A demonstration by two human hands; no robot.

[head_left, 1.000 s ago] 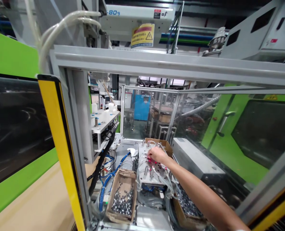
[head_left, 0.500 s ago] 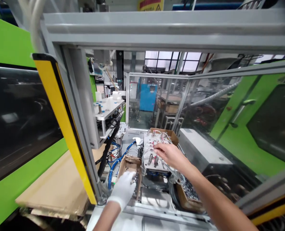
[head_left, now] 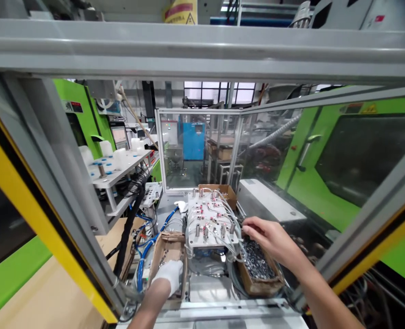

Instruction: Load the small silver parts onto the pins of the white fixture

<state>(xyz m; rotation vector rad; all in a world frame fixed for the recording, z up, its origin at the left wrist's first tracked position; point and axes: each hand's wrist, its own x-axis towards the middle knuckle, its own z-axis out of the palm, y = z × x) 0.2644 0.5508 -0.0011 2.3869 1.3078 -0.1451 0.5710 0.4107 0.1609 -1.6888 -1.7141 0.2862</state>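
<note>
My left hand (head_left: 170,274), in a white glove, reaches down into an open cardboard box (head_left: 157,251) with a few small dark parts on its bottom; its fingertips are hidden. My bare right hand (head_left: 269,235) hovers at the far end of a second cardboard box (head_left: 262,288), heaped with small dark metal pieces (head_left: 255,260). The right fingers are curled with the thumb and forefinger together; whatever they pinch is too small to make out. Between the boxes stands a metal fixture plate (head_left: 193,240) carrying upright pins, small red-lit fittings and thin clear tubes.
Blue hoses (head_left: 146,256) run along the left box. A raised plate (head_left: 120,171) with white blocks juts in at left. Behind the fixture sits another cardboard box (head_left: 229,196); a long grey housing (head_left: 270,201) lies to the right. Yellow-edged frame posts (head_left: 44,256) flank the opening.
My right hand has left the fixture plate and moved right, over the box of metal pieces. My left hand stays in the left box, a little lower. The view has swung right.
</note>
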